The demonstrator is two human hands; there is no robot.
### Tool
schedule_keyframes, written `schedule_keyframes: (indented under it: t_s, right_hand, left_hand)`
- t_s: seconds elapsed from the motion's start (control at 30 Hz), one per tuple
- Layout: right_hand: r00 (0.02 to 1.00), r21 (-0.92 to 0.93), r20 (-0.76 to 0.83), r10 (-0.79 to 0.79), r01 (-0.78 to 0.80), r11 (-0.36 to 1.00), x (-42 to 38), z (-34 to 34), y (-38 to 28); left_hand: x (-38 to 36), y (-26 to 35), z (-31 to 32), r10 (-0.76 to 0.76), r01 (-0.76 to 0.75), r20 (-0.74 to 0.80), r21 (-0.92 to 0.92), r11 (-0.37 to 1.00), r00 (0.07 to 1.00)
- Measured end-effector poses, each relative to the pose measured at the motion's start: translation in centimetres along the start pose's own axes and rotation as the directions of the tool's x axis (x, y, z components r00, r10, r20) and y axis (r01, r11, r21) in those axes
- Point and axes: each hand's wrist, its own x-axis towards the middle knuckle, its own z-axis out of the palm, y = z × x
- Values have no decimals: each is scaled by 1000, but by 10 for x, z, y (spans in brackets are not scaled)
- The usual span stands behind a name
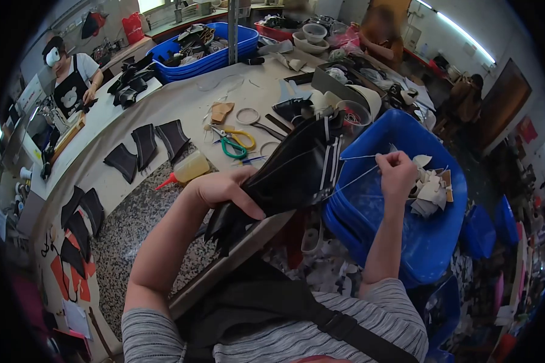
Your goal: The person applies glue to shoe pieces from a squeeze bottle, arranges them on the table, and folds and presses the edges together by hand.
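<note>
My left hand [233,192] is closed around a bundle of black leather pieces [290,172], its thumb on top. White strips or cord run along the bundle's right edge. My right hand [398,172], fingers pinched, holds the end of a white cord [358,158] above the blue tub. Two lengths of the cord stretch from the bundle to these fingers. Left of the bundle, a glue bottle [192,166] with a red nozzle lies on a speckled stone slab [127,242].
Green-handled scissors [231,147] lie beyond the bundle. Stacked blue tubs [433,254] with scraps [431,196] stand at right. Black pieces [145,145] lie at left. One co-worker [72,81] is at far left, another [384,39] at the back; a person [466,100] sits farther right.
</note>
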Motion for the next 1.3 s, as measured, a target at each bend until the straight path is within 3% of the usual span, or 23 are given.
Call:
schedule_keyframes:
  t_s: [0.07,0.13,0.17,0.2,0.27,0.3,0.33,0.37,0.4,0.43,0.47,0.53,0.57,0.6,0.63,0.73,0.8,0.87,0.93,1.03,1.13,1.23,1.3]
  right_hand:
    - [999,-42,-12,-49,49,998,10,11,4]
    - [992,20,66,-104,103,994,-1,30,2]
    - [947,354,261,-186,85,931,-17,46,0]
    - [844,448,494,-211,-39,893,-34,53,-9]
    - [804,755,593,-49,-533,383,-53,74,-12]
    - [740,735,666,-92,-630,249,-46,82,6]
    - [683,698,716,-144,-706,120,-33,80,20]
    - [695,695,719,34,-718,-18,-14,71,34]
    - [670,700,714,202,-695,-164,7,60,45]
    - [718,788,614,327,-576,-217,29,49,79]
    - [811,918,384,441,-389,-83,32,32,91]
    - [947,805,138,289,-278,524,12,5,59]
    - [955,733,215,205,-296,612,-4,3,43]
    - [941,653,316,121,-308,692,-22,4,27]
    - [900,573,434,37,-307,760,-42,12,17]
    - [852,550,524,2,-340,763,-80,18,17]
    - [808,497,589,20,-381,779,-96,20,25]
    - [757,433,653,23,-398,809,-109,25,34]
    - [686,351,727,11,-386,853,-123,33,41]
    - [588,220,804,-84,-163,962,-135,41,41]
    - [360,74,933,-33,-103,992,-142,46,33]
    - [224,264,936,-270,56,963,-156,70,40]
    - [89,276,952,-292,156,948,-155,84,26]
  left_hand:
    - [7,7,5,-104,102,70,30,994,992]
    - [14,17,9,-8,-11,161,115,993,987]
    - [17,25,9,43,-76,205,157,985,978]
    - [19,32,10,33,-83,271,175,981,962]
    - [23,46,13,0,-96,415,211,973,910]
    - [26,51,10,-49,-106,429,330,938,902]
    - [25,57,14,-57,-108,413,364,925,909]
    - [26,57,9,-207,39,429,370,928,879]
    - [25,61,-5,-291,-40,486,562,826,824]
    - [21,69,-2,-79,-273,616,457,847,784]
    - [9,66,-19,-63,-176,488,428,887,870]
    - [4,58,-45,116,-112,-21,130,985,993]
    - [7,71,-43,197,-139,-212,260,956,957]
    - [18,88,-57,148,133,-326,700,702,934]
    - [26,116,-31,126,230,-350,806,545,928]
    - [63,118,-49,345,170,-213,974,151,914]
    - [83,106,-61,285,189,-201,979,70,937]
    - [110,72,-79,104,259,-263,965,48,959]
    - [136,14,-98,101,319,-321,947,34,942]
    - [168,-67,-127,10,412,-412,911,30,911]
    - [165,-67,-117,58,434,-436,900,38,898]
    - [142,-42,-115,114,402,-413,909,109,904]
    - [112,-29,-112,156,413,-437,896,164,886]
